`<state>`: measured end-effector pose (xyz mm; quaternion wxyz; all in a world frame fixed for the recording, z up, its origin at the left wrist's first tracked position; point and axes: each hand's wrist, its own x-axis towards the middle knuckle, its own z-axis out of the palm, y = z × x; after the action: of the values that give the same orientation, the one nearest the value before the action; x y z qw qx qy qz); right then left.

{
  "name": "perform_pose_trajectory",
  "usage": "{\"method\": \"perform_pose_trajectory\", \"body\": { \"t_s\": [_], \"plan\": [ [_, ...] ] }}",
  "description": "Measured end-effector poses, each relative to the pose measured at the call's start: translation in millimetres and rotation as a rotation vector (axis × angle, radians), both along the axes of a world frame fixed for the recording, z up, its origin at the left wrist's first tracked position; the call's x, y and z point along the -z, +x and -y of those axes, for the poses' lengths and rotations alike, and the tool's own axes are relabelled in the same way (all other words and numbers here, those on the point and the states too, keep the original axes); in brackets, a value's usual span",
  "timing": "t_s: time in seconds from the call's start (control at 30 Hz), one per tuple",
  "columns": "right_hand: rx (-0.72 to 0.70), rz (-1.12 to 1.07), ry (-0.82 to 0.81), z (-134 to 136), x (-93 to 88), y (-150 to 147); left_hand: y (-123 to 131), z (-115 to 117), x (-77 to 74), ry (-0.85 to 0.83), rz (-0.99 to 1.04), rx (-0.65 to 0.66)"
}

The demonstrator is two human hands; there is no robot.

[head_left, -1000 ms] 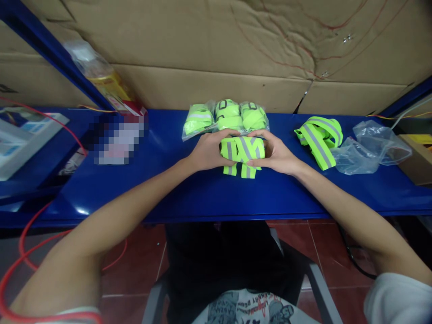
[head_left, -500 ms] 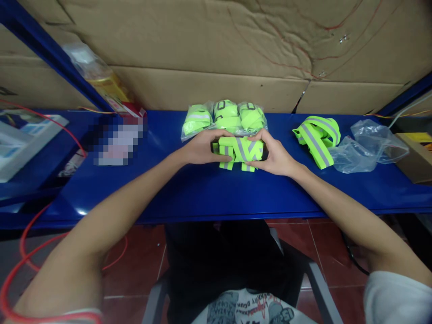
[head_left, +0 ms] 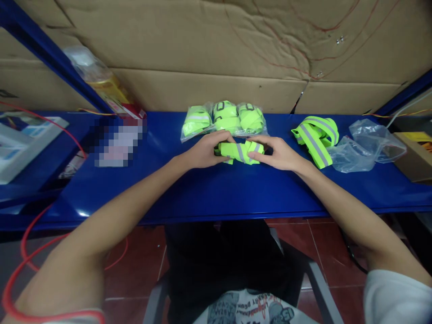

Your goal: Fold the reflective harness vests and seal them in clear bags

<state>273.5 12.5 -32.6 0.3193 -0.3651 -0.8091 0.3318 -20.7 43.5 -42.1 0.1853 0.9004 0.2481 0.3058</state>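
Pixelated item [head_left: 118, 145], band [head_left: 240, 152] partly under fingers [head_left: 216, 140]

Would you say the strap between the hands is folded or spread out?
Folded: the strap is a compact bundle pinched between left hand and right hand.

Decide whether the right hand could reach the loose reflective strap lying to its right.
Probably yes: only bare table lies between the right hand and the loose strap, though it now holds a folded strap.
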Motion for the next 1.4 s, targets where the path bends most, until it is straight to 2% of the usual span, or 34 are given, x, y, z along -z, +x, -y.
{"method": "perform_pose_trajectory", "body": {
  "t_s": [0.1, 0.23, 0.33, 0.5, 0.63, 0.8, 0.87, 0.93, 1.03, 1.13, 1.27, 1.4],
  "plan": [
    [0.019, 0.134, 0.032, -0.9, -2.9, 0.3, -0.6, 0.5, -1.3, -0.119, -0.030, 0.053],
    [-0.005, 0.123, 0.080, 1.8, -5.4, 0.0, -2.2, 6.9, -10.7, -0.182, -0.141, 0.043],
    [-0.046, 0.111, 0.154, 2.8, -3.8, 0.1, -1.9, 10.6, -14.3, -0.121, -0.185, 0.042],
    [-0.056, 0.137, 0.297, 1.8, -0.4, 2.2, 0.5, 12.8, -8.0, 0.129, -0.245, -0.022],
    [-0.061, 0.146, 0.254, 2.2, -1.2, 4.0, -1.0, 15.8, -12.7, 0.141, -0.275, -0.017],
    [-0.007, 0.104, 0.124, -0.6, -0.2, 3.2, -5.1, 11.6, -22.8, -0.039, -0.149, 0.063],
    [0.035, 0.159, 0.106, -1.9, 1.2, 1.8, -5.6, 7.2, -21.3, -0.118, -0.097, 0.043],
    [0.059, 0.217, 0.106, -2.0, 2.2, -0.3, -5.6, 3.3, -17.1, -0.195, -0.059, -0.030],
    [0.032, 0.249, 0.132, 0.6, 1.5, -4.2, -5.1, 0.4, -10.6, -0.274, -0.085, -0.124],
    [0.005, 0.249, 0.143, 4.4, -1.2, -6.8, -4.0, 1.8, -7.7, -0.238, -0.118, -0.147],
    [0.045, 0.216, 0.129, 5.4, -1.8, -5.6, 0.3, 6.0, -4.5, -0.159, 0.000, -0.144],
    [0.100, 0.141, 0.174, 0.6, 6.2, -4.2, 6.8, 2.8, 9.1, -0.247, 0.197, -0.136]
  ]
}}
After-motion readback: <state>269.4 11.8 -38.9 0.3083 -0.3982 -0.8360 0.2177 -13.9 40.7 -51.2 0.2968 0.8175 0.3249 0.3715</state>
